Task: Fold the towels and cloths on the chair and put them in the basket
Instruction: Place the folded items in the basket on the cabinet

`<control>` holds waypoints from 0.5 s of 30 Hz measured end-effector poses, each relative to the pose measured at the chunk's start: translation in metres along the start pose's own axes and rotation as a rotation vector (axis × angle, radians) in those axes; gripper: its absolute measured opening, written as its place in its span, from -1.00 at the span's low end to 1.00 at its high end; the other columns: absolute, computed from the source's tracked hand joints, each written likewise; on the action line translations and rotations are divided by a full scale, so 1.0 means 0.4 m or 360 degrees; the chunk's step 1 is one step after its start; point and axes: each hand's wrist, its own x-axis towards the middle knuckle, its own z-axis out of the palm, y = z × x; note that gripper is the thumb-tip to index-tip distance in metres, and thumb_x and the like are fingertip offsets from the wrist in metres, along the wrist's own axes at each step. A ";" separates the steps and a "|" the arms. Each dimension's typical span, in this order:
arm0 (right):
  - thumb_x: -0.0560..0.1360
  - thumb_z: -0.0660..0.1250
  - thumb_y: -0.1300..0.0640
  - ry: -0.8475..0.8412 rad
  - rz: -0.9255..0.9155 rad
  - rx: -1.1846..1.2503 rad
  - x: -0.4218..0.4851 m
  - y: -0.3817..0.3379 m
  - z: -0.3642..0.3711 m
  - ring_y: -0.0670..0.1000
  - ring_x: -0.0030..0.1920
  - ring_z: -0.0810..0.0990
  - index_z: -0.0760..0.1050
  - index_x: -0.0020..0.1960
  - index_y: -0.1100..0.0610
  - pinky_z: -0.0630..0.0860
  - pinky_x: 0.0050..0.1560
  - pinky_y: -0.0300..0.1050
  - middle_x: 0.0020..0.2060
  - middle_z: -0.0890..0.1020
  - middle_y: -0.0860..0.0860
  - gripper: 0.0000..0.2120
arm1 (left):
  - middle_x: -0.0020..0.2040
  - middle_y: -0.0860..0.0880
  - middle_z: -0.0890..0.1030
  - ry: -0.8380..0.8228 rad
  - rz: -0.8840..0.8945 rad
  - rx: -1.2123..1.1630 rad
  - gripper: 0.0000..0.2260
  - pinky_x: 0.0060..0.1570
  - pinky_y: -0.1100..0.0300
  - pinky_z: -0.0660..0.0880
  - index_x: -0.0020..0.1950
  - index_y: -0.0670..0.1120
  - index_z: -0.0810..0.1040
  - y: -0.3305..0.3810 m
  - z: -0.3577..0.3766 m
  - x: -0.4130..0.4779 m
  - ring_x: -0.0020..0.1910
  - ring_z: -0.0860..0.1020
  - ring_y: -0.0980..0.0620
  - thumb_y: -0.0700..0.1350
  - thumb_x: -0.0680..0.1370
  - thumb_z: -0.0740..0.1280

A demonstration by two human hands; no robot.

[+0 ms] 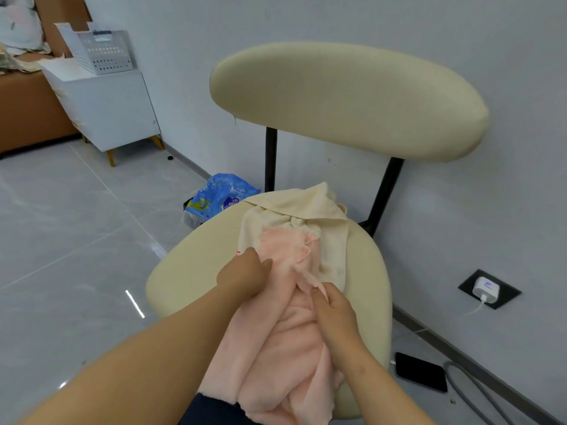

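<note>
A pink towel (276, 357) lies crumpled along the cream chair seat (190, 271) and hangs over its front edge. Under its far end lies a cream cloth (294, 216). My left hand (244, 276) grips the pink towel's left edge, fingers curled into the fabric. My right hand (333, 314) pinches a raised fold of the same towel near its middle. A grey perforated basket (98, 52) stands on the white cabinet at the far left.
The chair's backrest (346, 99) stands against the wall. A blue plastic bag (219, 194) lies on the floor behind the seat. A phone (420, 375) and a charger with its cable (486, 289) lie at the right. White cabinet (107, 108) and brown bed at far left.
</note>
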 end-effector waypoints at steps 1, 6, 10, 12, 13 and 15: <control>0.58 0.15 0.10 0.0021 0.0034 0.0030 0.005 -0.002 0.000 -0.02 -0.19 0.52 0.47 -0.18 0.06 0.40 -0.19 -0.18 -0.26 0.56 -0.03 -0.80 | 0.21 -0.13 0.51 -0.0001 -0.0026 -0.0035 -0.64 0.07 0.08 0.39 0.25 -0.13 0.38 0.003 0.004 0.004 0.18 0.48 -0.13 0.09 0.61 0.10; 0.56 0.12 0.13 0.0049 0.0071 0.0047 0.021 -0.020 -0.003 0.00 -0.21 0.50 0.46 -0.11 0.11 0.39 -0.19 -0.12 -0.21 0.56 0.06 -0.84 | -0.17 -0.04 0.55 -0.0062 -0.0138 -0.0541 -0.91 -0.07 0.12 0.48 -0.14 -0.02 0.42 0.023 0.020 0.015 -0.09 0.52 -0.11 -0.03 0.52 0.20; 0.58 0.12 0.14 0.0168 0.0037 0.0111 0.014 -0.017 -0.007 0.03 -0.13 0.55 0.47 -0.07 0.04 0.45 -0.12 -0.11 -0.18 0.59 0.01 -0.84 | -0.33 -0.05 0.29 -0.0085 -0.0259 -0.1479 -0.85 -0.53 0.31 0.16 -0.23 -0.06 0.28 0.039 0.004 -0.011 -0.46 0.23 0.01 -0.20 0.50 0.20; 0.58 0.14 0.11 0.0203 0.0045 0.0149 0.013 -0.016 -0.013 0.03 -0.10 0.57 0.49 -0.07 0.03 0.48 -0.05 -0.06 -0.18 0.60 0.00 -0.84 | -0.36 -0.07 0.32 -0.0080 -0.0220 -0.1648 -0.85 -0.56 0.30 0.16 -0.08 -0.02 0.34 0.029 -0.010 -0.025 -0.49 0.25 0.02 -0.26 0.50 0.23; 0.58 0.15 0.08 0.0212 0.0059 0.0188 0.013 -0.020 -0.018 0.04 -0.10 0.58 0.50 -0.07 0.02 0.49 -0.03 -0.03 -0.17 0.61 0.00 -0.84 | -0.35 -0.07 0.34 -0.0082 -0.0154 -0.1663 -0.77 -0.57 0.30 0.18 0.01 0.03 0.36 0.022 -0.019 -0.029 -0.49 0.26 0.03 -0.30 0.50 0.21; 0.56 0.19 0.03 0.0237 0.0060 0.0266 0.015 -0.034 -0.035 0.02 -0.15 0.56 0.50 -0.10 0.07 0.48 -0.08 -0.04 -0.21 0.59 0.00 -0.83 | -0.30 -0.07 0.39 -0.0076 0.0001 -0.1649 -0.66 -0.55 0.27 0.20 0.03 0.07 0.42 0.008 -0.042 -0.036 -0.46 0.29 0.05 -0.37 0.48 0.14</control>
